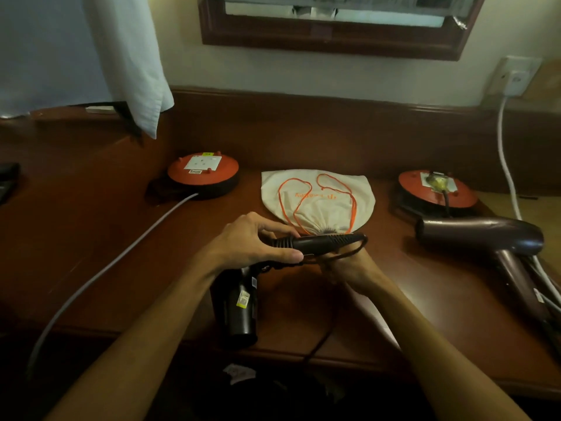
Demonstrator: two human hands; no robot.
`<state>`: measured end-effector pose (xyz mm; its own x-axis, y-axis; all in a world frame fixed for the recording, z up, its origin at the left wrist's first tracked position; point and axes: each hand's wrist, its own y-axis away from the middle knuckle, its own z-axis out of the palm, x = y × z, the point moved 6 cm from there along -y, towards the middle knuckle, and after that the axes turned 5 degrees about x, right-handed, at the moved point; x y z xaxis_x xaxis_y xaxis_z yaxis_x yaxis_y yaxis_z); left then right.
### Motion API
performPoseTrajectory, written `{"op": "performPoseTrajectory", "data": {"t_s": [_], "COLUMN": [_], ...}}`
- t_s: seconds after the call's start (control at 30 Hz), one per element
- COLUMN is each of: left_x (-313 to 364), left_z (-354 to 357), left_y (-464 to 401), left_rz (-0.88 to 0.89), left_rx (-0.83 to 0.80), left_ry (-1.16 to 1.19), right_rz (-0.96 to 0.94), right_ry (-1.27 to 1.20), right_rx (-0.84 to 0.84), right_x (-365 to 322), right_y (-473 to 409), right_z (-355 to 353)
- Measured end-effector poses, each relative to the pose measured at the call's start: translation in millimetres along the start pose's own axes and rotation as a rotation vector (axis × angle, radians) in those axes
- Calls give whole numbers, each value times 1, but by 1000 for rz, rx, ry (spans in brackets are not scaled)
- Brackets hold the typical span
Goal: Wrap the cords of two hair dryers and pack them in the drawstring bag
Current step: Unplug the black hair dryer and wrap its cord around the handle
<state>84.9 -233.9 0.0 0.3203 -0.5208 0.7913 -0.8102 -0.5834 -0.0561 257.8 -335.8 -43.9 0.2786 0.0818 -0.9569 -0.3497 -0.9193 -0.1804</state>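
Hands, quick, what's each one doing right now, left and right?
Left hand: grips the hair dryer handle.
Right hand: mostly hidden under the handle, its fingers look curled round the cord.

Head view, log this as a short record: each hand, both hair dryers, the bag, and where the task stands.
left hand: grips the handle of the near hair dryer
right hand: under the handle, holding the cord
second hair dryer: lying on the desk at right, untouched
drawstring bag: flat behind the hands, mouth cinched, orange strings on top
progress: nothing packed yet
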Motion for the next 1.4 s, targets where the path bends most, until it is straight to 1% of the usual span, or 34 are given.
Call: {"op": "performPoseTrajectory", "data": {"t_s": [0.1, 0.17, 0.2, 0.3, 0.37, 0.43, 0.5, 0.57, 0.73, 0.9, 1.03, 1.1, 1.23, 1.3, 1.4], "left_x": [-2, -1, 0, 3, 9, 17, 24, 27, 25, 28, 28, 30, 28, 26, 24], "left_z": [0, 2, 4, 13, 20, 28, 35, 40, 41, 39, 41, 42, 37, 35, 36], "left_y": [-1, -1, 0, 4, 5, 3, 1, -1, -4, -1, -3, -3, -1, 2, 9], "left_rz": [-17, -18, -16, -14, 8, 34, 34, 39, 25, 8, 34, 45, 59, 55, 46], "left_rx": [-10, -48, -71, -103, -111, -113, -124, -158, -212, -329, -272, -246, -239, -236, -231], "left_ry": [-70, -95, -98, -208, -366, -517, -586, -627, -695, -552, -530, -491, -384, -353, -386], "right_rz": [8, 14, 27, 91, 134, 207, 266, 262, 183, 228, 151, 118, 28, 71, 271], "right_ry": [153, 305, 342, 359, 391, 341, 269, 283, 393, 345, 492, 540, 542, 530, 534], "right_rx": [-121, -181, -204, -274, -337, -419, -547, -617, -601, -633, -633, -592, -435, -423, -471], "right_x": [5, 2, 1, -2, -5, -11, -19, -28, -42, -46, -50, -55, -66, -60, -29], "right_y": [-12, -20, -24, -30, -30, -27, -20, -16, -16, -11, -7, -6, -7, -11, -7], "right_z": [-1, 1, 1, -1, -3, -5, -6, -7, -4, -9, -7, -8, -15, -24, -38]}}
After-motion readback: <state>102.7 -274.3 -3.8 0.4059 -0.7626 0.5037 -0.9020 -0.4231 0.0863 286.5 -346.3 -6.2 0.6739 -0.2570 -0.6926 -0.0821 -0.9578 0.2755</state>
